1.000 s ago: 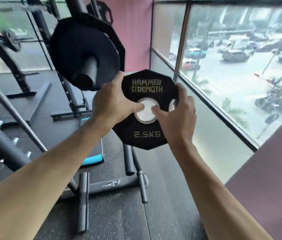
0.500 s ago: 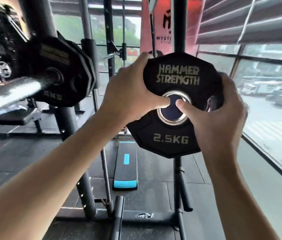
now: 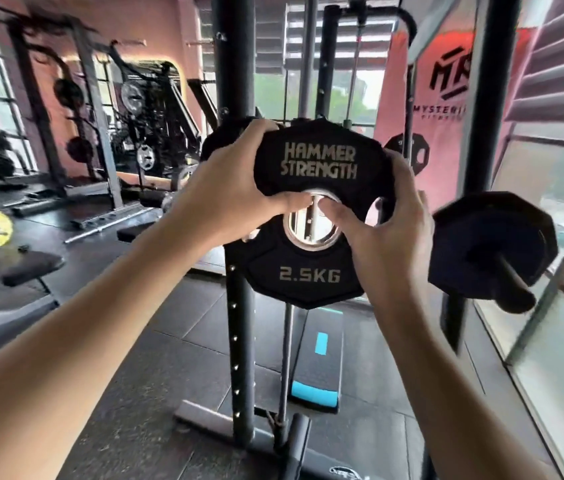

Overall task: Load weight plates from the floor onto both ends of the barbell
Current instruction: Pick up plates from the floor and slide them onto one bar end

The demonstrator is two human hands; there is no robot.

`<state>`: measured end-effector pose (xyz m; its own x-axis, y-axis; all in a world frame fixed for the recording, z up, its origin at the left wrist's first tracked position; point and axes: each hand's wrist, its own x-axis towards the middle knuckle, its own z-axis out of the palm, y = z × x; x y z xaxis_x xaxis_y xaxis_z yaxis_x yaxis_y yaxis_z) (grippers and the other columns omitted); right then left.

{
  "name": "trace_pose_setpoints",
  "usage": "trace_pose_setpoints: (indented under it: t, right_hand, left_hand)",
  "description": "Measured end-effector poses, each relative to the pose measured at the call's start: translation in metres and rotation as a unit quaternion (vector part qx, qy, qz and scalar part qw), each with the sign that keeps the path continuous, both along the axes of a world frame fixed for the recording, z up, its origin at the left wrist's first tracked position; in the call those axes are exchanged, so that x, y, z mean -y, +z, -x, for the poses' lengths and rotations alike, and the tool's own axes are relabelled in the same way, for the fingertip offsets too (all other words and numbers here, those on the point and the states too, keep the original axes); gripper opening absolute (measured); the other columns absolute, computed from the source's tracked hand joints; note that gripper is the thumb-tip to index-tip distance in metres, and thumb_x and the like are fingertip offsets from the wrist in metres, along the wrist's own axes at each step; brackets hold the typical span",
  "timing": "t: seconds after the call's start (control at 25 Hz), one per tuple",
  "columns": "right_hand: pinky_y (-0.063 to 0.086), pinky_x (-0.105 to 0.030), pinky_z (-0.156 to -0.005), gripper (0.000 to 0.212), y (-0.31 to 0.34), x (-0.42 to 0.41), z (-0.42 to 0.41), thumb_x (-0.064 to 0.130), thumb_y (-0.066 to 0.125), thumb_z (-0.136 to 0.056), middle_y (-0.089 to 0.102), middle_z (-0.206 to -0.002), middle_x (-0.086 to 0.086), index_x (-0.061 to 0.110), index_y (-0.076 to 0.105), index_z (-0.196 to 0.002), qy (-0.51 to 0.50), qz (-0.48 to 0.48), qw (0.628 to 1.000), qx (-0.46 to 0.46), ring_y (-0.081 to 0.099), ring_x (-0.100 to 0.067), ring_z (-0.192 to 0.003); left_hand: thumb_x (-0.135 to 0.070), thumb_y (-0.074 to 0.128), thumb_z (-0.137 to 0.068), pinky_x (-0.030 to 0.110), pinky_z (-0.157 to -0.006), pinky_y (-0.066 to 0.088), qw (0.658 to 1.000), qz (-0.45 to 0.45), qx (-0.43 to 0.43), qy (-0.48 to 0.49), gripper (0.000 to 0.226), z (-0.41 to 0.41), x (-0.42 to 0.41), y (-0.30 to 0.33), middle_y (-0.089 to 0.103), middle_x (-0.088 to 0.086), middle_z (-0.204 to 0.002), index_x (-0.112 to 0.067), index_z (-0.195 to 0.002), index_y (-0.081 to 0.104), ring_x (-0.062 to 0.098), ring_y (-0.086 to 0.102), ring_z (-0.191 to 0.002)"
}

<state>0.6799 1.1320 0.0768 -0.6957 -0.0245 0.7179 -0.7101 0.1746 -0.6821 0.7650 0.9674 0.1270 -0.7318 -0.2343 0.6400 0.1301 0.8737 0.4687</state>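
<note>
I hold a black 2.5 kg weight plate (image 3: 308,271) marked HAMMER STRENGTH upright at chest height in the middle of the view. My left hand (image 3: 235,183) grips its upper left edge, thumb at the steel centre hole. My right hand (image 3: 386,237) grips its right edge, thumb also at the hole. To the right, one barbell end (image 3: 512,284) sticks out toward me with a black plate (image 3: 492,244) loaded on its sleeve. The rest of the bar is hidden behind the held plate.
A black rack upright (image 3: 239,306) stands right behind the held plate, its base feet (image 3: 211,419) on the rubber floor. A black and blue step bench (image 3: 317,365) lies beyond. Windows (image 3: 557,323) line the right side. More racks and plates (image 3: 135,140) fill the left.
My view has swung left across the rack. The loaded barbell end went from the left of the held plate to its right. Both hands keep the same grip on the plate.
</note>
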Motion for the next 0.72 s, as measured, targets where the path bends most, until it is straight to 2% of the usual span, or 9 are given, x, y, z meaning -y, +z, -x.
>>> trace_pose_setpoints:
  t: [0.08,0.16,0.24,0.36,0.44,0.52,0.6,0.64,0.72]
  right_hand:
    - [0.041,-0.013,-0.074,0.077,-0.001,0.028,-0.011,0.045,0.081,-0.075,0.054,-0.112,0.003,0.04,0.045,-0.142,0.02,-0.018,1.0,0.006,0.054,-0.005,-0.089]
    - [0.038,-0.012,-0.072,0.077,-0.001,0.063,-0.018,0.046,0.08,-0.076,0.052,-0.114,0.003,0.041,0.043,-0.143,0.041,-0.024,0.999,0.013,0.053,-0.003,-0.089]
    - [0.038,-0.011,-0.072,0.077,0.0,0.103,-0.022,0.047,0.079,-0.078,0.051,-0.116,0.0,0.04,0.041,-0.145,0.054,-0.029,0.998,0.014,0.055,-0.008,-0.093]
    - [0.047,-0.02,-0.075,0.078,-0.003,0.156,-0.028,0.046,0.077,-0.08,0.049,-0.118,-0.002,0.041,0.038,-0.147,0.062,-0.036,0.997,0.016,0.058,-0.009,-0.094]
    - [0.048,-0.026,-0.081,0.08,-0.008,0.183,-0.03,0.044,0.078,-0.081,0.047,-0.118,-0.001,0.043,0.036,-0.149,0.056,-0.031,0.998,0.021,0.059,-0.011,-0.096]
    - [0.045,-0.022,-0.083,0.08,-0.014,0.193,-0.029,0.041,0.077,-0.083,0.046,-0.115,0.0,0.046,0.034,-0.15,0.029,-0.044,0.998,0.022,0.057,-0.011,-0.096]
    - [0.041,-0.01,-0.08,0.077,-0.018,0.197,-0.026,0.033,0.075,-0.085,0.046,-0.113,0.001,0.046,0.034,-0.15,-0.002,-0.056,0.998,0.024,0.054,-0.007,-0.093]
    - [0.039,-0.007,-0.083,0.077,-0.017,0.198,-0.022,0.026,0.074,-0.087,0.046,-0.115,0.001,0.044,0.036,-0.15,-0.008,-0.052,0.998,0.023,0.052,-0.008,-0.096]
    - [0.037,-0.015,-0.097,0.08,-0.014,0.202,-0.009,0.009,0.071,-0.086,0.045,-0.122,0.001,0.04,0.036,-0.152,-0.015,-0.066,0.998,-0.002,0.049,-0.014,-0.113]
  left_hand:
    - [-0.051,0.078,-0.077,0.039,-0.092,0.053,1.0,-0.003,0.023,0.01,0.073,-0.015,0.03,-0.001,0.064,-0.015,-0.114,-0.032,-0.137,0.042,0.012,0.063,-0.102]
    - [-0.047,0.075,-0.082,0.036,-0.077,0.058,0.999,-0.007,0.042,0.01,0.065,-0.029,0.065,0.0,0.064,-0.012,-0.109,-0.031,-0.135,0.041,0.012,0.067,-0.086]
    - [-0.042,0.072,-0.087,0.03,-0.061,0.057,0.998,-0.013,0.058,0.015,0.058,-0.039,0.1,0.005,0.064,-0.008,-0.103,-0.029,-0.134,0.041,0.014,0.067,-0.072]
    - [-0.038,0.07,-0.09,0.04,-0.076,0.057,0.997,-0.004,0.073,0.011,0.059,-0.044,0.152,0.009,0.064,-0.003,-0.108,-0.026,-0.138,0.039,0.018,0.066,-0.088]
    - [-0.033,0.07,-0.091,0.041,-0.078,0.058,0.996,-0.013,0.09,-0.017,0.059,-0.04,0.184,0.005,0.065,0.0,-0.11,-0.026,-0.14,0.037,0.019,0.066,-0.089]
    - [-0.028,0.07,-0.091,0.037,-0.081,0.056,0.992,-0.023,0.107,-0.062,0.063,-0.028,0.202,-0.005,0.063,-0.004,-0.111,-0.027,-0.143,0.035,0.017,0.065,-0.096]
    - [-0.023,0.07,-0.092,0.028,-0.082,0.048,0.989,-0.02,0.104,-0.099,0.066,-0.012,0.213,-0.013,0.059,-0.009,-0.112,-0.027,-0.146,0.033,0.012,0.061,-0.1]
    - [-0.02,0.071,-0.091,0.028,-0.084,0.044,0.989,-0.011,0.097,-0.11,0.067,-0.001,0.218,-0.014,0.058,-0.007,-0.115,-0.028,-0.146,0.033,0.013,0.059,-0.104]
    - [-0.017,0.072,-0.09,0.032,-0.091,0.039,0.989,0.021,0.089,-0.118,0.069,0.023,0.223,-0.011,0.055,0.0,-0.124,-0.031,-0.146,0.034,0.017,0.053,-0.113]
